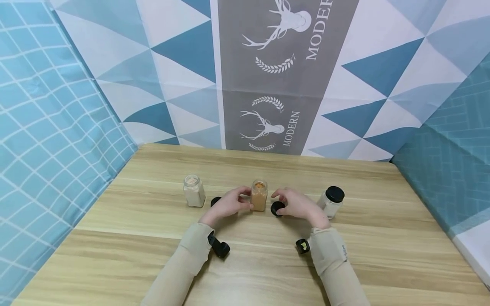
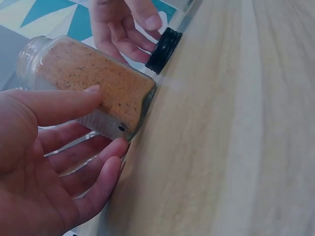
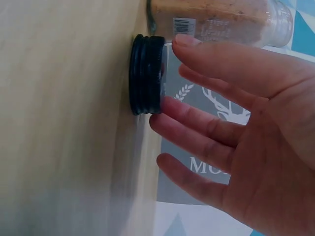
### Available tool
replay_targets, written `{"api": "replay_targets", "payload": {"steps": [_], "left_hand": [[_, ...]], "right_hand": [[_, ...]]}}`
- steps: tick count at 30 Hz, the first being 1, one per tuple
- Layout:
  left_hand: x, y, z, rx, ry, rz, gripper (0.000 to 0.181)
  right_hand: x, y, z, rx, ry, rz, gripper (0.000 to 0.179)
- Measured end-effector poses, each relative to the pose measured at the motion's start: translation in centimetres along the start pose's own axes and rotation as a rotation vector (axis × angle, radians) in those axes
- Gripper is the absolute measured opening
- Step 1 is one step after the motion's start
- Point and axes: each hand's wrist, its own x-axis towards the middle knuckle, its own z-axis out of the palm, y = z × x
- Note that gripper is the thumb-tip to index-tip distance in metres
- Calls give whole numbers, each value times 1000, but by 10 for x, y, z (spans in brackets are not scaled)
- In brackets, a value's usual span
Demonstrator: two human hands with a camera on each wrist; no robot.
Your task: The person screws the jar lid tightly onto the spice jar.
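Observation:
A glass jar of orange-brown seasoning (image 1: 259,197) stands upright and uncapped on the table. My left hand (image 1: 230,202) is at its left side, fingers loosely bent; in the left wrist view the thumb overlaps the glass. Just right of the jar, a black lid (image 3: 147,74) lies on the wood. My right hand (image 1: 298,205) hovers over that lid with its fingers spread and relaxed, and in the right wrist view two fingertips (image 3: 170,105) are right at the lid's upper face.
On the left stands an uncapped jar of pale powder (image 1: 194,193). Another black lid (image 1: 215,200) is partly hidden behind my left hand. Right of my right hand, a jar of white contents has a black lid (image 1: 334,194) on. A patterned cloth (image 1: 264,85) hangs behind the table (image 1: 268,276).

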Motion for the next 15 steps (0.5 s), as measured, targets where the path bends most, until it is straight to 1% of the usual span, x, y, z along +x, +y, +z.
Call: {"api": "replay_targets", "payload": {"steps": [6, 9, 11, 15], "left_hand": [[2, 1, 4, -26, -10, 0, 45], [1, 0, 3, -40, -19, 2, 45], [1, -1, 2, -43, -22, 2, 45], [0, 0, 0, -38, -15, -13, 46]], "right_hand": [[-3, 3, 4, -34, -16, 43, 48], [-2, 3, 8, -69, -8, 47, 46], [-2, 1, 9, -80, -6, 43, 44], [-1, -1, 11, -89, 6, 37, 42]]}}
